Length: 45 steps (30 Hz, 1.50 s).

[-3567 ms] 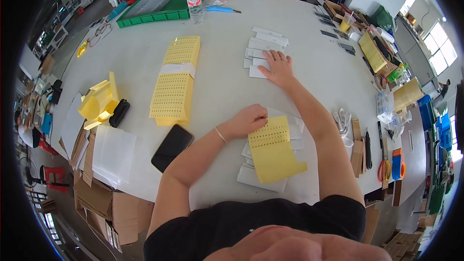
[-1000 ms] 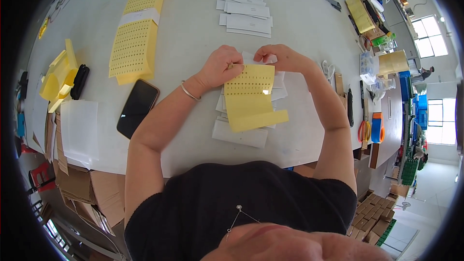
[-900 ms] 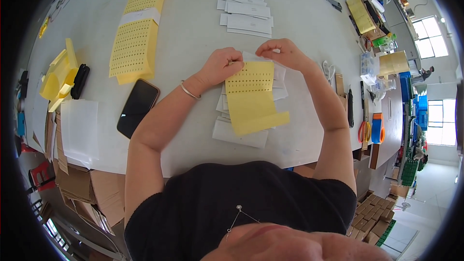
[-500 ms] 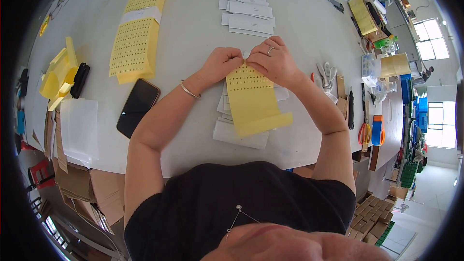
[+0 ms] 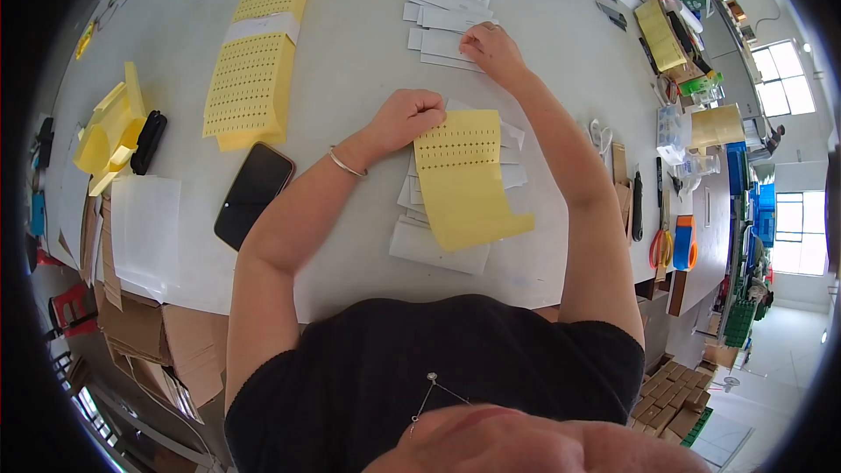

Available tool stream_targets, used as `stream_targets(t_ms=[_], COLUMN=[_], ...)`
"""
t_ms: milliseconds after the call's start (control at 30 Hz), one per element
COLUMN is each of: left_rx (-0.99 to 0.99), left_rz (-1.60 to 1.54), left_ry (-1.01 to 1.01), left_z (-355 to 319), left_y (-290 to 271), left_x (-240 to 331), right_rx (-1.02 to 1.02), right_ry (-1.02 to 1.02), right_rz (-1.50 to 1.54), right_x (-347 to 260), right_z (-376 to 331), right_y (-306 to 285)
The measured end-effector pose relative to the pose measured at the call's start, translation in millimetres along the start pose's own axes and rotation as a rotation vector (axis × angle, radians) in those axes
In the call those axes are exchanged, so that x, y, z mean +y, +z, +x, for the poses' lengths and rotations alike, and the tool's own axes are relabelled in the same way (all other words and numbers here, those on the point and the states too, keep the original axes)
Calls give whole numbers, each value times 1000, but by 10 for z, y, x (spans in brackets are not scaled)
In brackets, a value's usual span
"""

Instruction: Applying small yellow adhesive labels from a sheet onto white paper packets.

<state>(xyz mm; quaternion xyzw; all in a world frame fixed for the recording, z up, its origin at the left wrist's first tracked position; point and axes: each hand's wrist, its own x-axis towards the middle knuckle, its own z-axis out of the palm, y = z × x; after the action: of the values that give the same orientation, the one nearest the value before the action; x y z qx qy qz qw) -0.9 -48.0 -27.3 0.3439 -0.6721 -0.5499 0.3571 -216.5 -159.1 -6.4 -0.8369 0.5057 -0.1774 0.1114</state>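
Observation:
A yellow sheet with rows of small dark marks lies in front of me, its near end curling up at the right. My left hand has thumb and fingers closed on its upper left corner. Some white paper slips show from under the sheet. Farther away, my right hand is at the right edge of the nearest slips in a fanned row of white slips. Its fingers are bent together over the paper; whether a slip is between the fingertips is hidden.
Left of my arm lie a black phone and a long stack of yellow sheets with a white band. Farther left are a folded yellow piece and a black case. Scissors and orange-blue tape lie right.
My right hand has left the yellow sheet's top edge and moved away from me to the white slips. My left hand stays at the sheet's upper left corner.

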Motion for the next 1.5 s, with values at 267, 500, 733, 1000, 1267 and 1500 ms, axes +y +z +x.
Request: stream_targets(t_ms=[267, 500, 733, 1000, 1267, 1500], left_rx=[41, 132, 126, 72, 77, 61], left_rz=[174, 410, 258, 185, 283, 330], left_ry=[138, 512, 192, 236, 140, 173], left_z=[-22, 23, 8, 23, 35, 54], left_y=[13, 19, 46, 28, 35, 50], left_x=[71, 12, 35, -122, -79, -60], right_rx=[-37, -204, -376, -9, 58, 71], right_ry=[-181, -113, 160, -452, -485, 155], right_rz=[-96, 304, 676, 47, -24, 365], right_x=[-11, -205, -339, -754, -747, -158], right_z=[-194, -473, -592, -716, -746, -174], right_y=[-133, -242, -495, -412, -364, -23])
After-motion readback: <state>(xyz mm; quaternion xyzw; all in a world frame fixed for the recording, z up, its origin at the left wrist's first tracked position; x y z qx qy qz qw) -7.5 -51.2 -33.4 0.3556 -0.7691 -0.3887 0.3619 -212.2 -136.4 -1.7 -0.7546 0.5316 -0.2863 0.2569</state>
